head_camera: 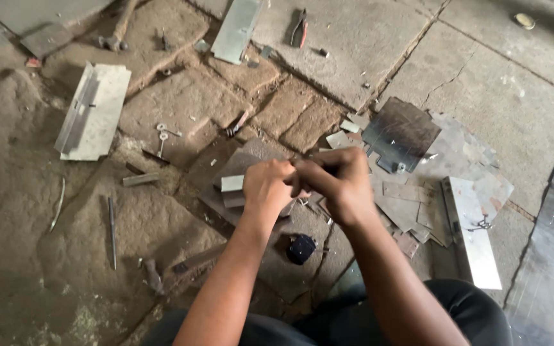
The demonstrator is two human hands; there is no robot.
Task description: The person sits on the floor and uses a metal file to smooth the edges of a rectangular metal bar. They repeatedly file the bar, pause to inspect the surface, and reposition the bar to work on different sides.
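- Looking down through the head camera, I see my left hand (269, 186) and right hand (336, 182) pressed together at the centre of the view, both curled shut into fists that touch at the knuckles.
- Whatever they pinch between them is hidden; only a thin sliver shows at the fingertips, and I cannot tell what it is. Holding it up close to me, off the floor, seems to give both hands purchase on a small piece.
- Just beyond the left hand, a small folded metal strip (232, 184) rests on a dark flat plate (235, 168), which I judge serves as a working base.
- Beyond the right hand lies a dark notched sheet-metal cutout (400, 132); to its right, a pile of sheet-metal offcuts (411, 208) and a long bent steel channel (472, 234), all within easy reach.
- Below the hands, near my knees, sits a small dark round object (301, 248).
- Well to the left of the left hand: a folded pale metal bracket (93, 110), a thin steel rod (111, 230), and two small eye bolts (161, 132).
- Far beyond the hands, red-handled pliers (299, 29) lie on the stone floor (495, 70) beside another metal strip (236, 29).
- I see no packages, labels or signs.
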